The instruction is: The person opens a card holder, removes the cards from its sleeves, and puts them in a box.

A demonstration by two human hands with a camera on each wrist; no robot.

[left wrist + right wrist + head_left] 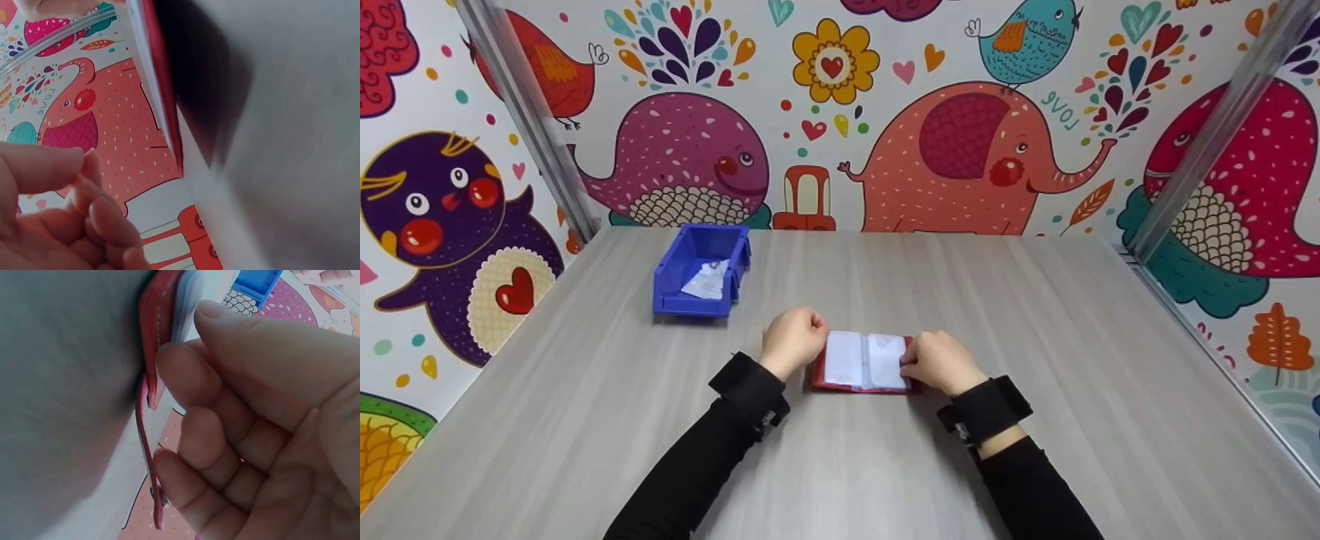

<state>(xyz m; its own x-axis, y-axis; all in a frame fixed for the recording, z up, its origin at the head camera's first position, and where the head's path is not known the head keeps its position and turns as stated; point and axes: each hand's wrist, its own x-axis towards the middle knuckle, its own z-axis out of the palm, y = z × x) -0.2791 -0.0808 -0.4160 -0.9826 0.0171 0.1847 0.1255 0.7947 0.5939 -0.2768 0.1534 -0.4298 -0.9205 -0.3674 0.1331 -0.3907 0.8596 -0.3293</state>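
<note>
A small red card holder [819,379] lies spread open on the table, with clear plastic sleeves [846,360] inside. My right hand [945,363] is at its right edge: the thumb lies over the sleeves and the index fingertip meets the red cover [157,320], gripping that side. From the cover hangs a narrow red strap [147,450] with a metal snap, close by my lower fingers. My left hand [795,341] hovers by the upper left corner of the holder. Its fingers [107,219] are loosely curled, thumb tip against the index finger, and nothing shows between them.
To the left and farther back stands a blue plastic bin [690,306] with white paper-like pieces [706,280] in it. A wall [810,75] with printed cartoon animals closes off the back of the table. Metal posts [529,112] rise at the back corners.
</note>
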